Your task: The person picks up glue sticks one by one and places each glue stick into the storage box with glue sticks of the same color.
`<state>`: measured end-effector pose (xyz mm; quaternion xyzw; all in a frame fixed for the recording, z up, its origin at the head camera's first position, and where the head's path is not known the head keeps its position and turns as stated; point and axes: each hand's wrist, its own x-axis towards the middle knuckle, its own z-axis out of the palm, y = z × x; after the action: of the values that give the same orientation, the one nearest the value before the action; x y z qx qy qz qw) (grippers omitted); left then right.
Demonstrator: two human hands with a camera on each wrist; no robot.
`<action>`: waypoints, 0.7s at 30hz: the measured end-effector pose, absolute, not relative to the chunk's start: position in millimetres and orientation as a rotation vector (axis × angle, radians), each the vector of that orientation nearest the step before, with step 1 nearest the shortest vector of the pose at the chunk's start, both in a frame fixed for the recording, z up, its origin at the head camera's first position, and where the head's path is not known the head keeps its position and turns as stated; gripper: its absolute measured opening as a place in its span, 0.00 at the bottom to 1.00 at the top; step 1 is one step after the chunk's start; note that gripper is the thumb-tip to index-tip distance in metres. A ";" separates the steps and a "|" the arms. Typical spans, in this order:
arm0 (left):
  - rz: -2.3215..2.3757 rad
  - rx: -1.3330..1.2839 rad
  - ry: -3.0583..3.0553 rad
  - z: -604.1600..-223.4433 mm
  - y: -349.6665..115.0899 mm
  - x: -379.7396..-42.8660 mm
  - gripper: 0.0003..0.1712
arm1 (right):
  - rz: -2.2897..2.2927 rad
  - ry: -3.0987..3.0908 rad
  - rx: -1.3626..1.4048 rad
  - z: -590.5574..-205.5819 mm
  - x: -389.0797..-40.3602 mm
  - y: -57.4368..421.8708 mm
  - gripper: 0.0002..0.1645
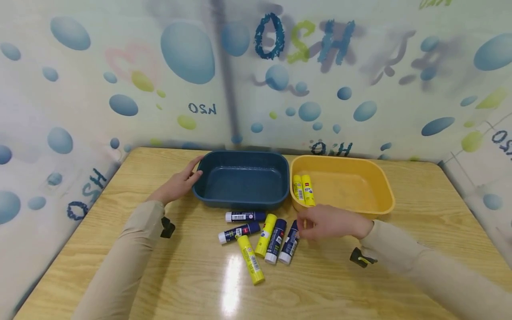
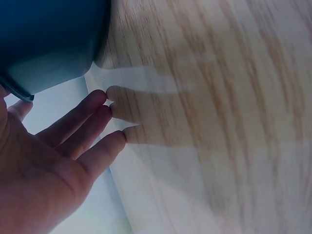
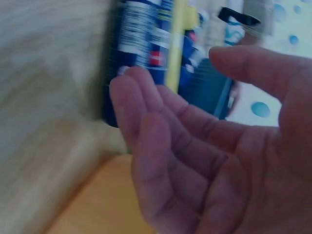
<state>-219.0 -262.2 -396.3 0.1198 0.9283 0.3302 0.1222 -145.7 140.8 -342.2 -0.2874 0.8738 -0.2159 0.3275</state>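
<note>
In the head view, the left hand [image 1: 178,183] is touching the left end of the dark blue bin [image 1: 242,206], which is sitting on the wooden table [image 1: 328,284] and holding nothing. To its right the yellow bin [image 1: 344,191] is standing close by, with two yellow glue sticks [image 1: 307,190] lying side by side at its left end. In front of the bins, two more yellow sticks [image 1: 251,261] and four navy sticks [image 1: 290,244] are lying loose on the table. The right hand [image 1: 334,221] is hovering beside the rightmost navy stick, its fingertips at the stick's far end; whether they are touching is hard to tell here. The work is looking partly done, as a judgement: two sticks are lying in a bin, while six are remaining outside.

In the left wrist view, three fingers are reaching out nearly straight near the blue bin's wall; this grip is not closing around anything, only resting by the rim.

In the right wrist view, the thumb is standing well apart from loosely bent fingers, so this grip is holding nothing. The fingertips are overlapping a navy stick in the picture, contact being unclear, and blur is softening the labels.
</note>
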 end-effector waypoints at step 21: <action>0.953 0.285 2.680 -394.5 -264.7 -219.3 0.35 | -0.238 2.678 -0.549 -384.2 -135.2 117.5 0.24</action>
<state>-219.3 -264.7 -394.5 0.0987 0.9281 0.3302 0.1411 -135.2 117.5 -384.2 -0.1963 0.9566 -0.0852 0.1976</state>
